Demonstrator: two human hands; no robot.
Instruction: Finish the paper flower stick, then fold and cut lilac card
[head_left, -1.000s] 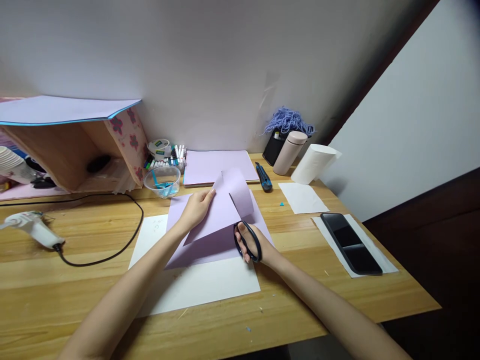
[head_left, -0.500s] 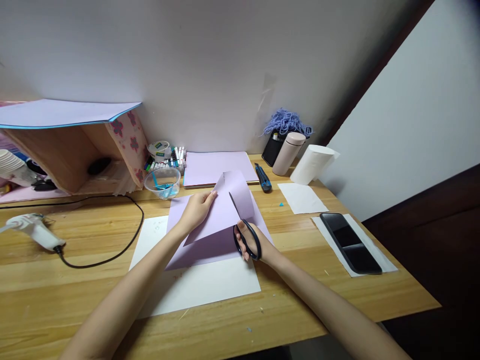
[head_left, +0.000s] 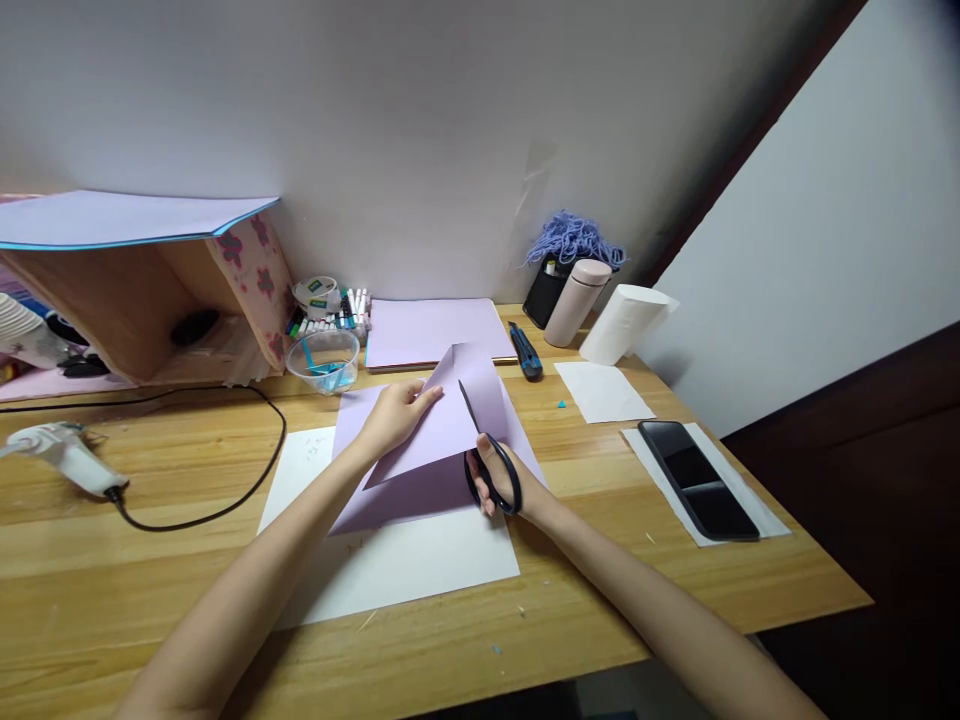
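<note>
My left hand (head_left: 397, 418) pinches the left edge of a purple sheet of paper (head_left: 435, 425), thumb on top. The sheet is lifted and tilted, its right part curling up. In my right hand (head_left: 499, 475) is a pair of black-handled scissors (head_left: 469, 408), fingers through the loops. One blade lies over the purple sheet, pointing away from me; the other is hidden behind the paper. Below lies a second purple sheet (head_left: 420, 508), on top of a white sheet (head_left: 405, 580) on the wooden table.
A glue gun (head_left: 71, 460) with its black cord lies left. Behind are a cardboard box (head_left: 255, 290), a clear bowl (head_left: 324, 362), a purple pad (head_left: 435, 330) and a utility knife (head_left: 525, 352). A bottle (head_left: 577, 303), paper roll (head_left: 626, 325) and phone (head_left: 697, 480) are right.
The view has shifted slightly. My left hand has slid a little further onto the purple sheet. The scissors stay at nearly the same place on the paper.
</note>
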